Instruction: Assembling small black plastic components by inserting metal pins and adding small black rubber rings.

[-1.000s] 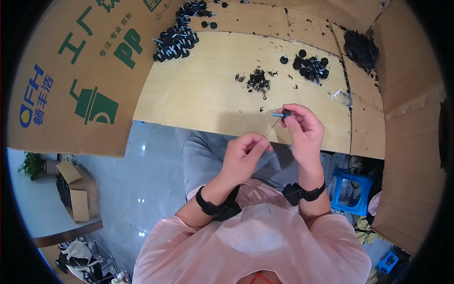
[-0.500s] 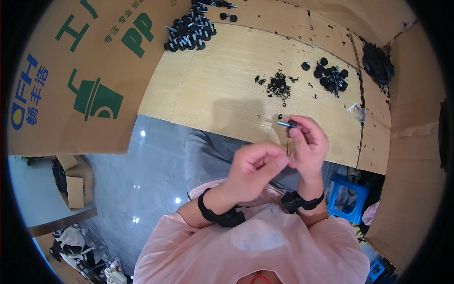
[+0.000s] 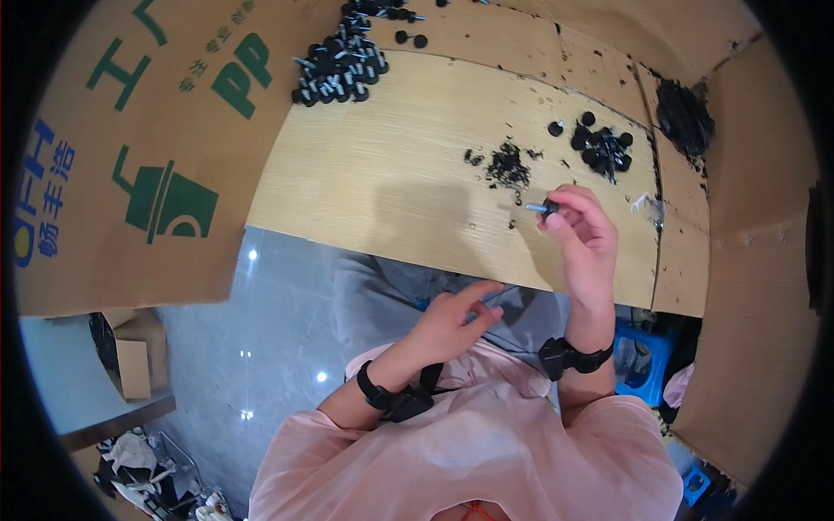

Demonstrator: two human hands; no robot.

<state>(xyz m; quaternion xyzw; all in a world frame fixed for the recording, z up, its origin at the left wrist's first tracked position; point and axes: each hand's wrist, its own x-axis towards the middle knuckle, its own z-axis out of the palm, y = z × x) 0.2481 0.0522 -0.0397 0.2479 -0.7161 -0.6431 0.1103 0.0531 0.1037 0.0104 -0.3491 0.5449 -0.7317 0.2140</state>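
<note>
Pinched between the thumb and fingers of my right hand (image 3: 589,239) is a screw with a round black head (image 3: 550,207), its silvery shank pointing left. It is held up over the near right part of the table. My left hand (image 3: 452,326) is lower, in front of the table edge above my lap. Its index finger and thumb are apart, and I see nothing in them. Just beyond the held screw lies a heap of small black rings and scraps (image 3: 508,167). Farther right is a small pile of similar black-headed screws (image 3: 601,149).
A larger cluster of black-headed screws (image 3: 339,69) stands at the far left of the wooden table (image 3: 391,139). A big printed carton (image 3: 165,113) rises on the left. Cardboard walls (image 3: 756,208) border the right, with a black bundle (image 3: 685,119) beside them. A blue stool (image 3: 641,360) stands below.
My right hand has moved slightly right and away from me with the screw. My left hand has drawn back down and left, away from it, and a thin dark strand between them no longer shows.
</note>
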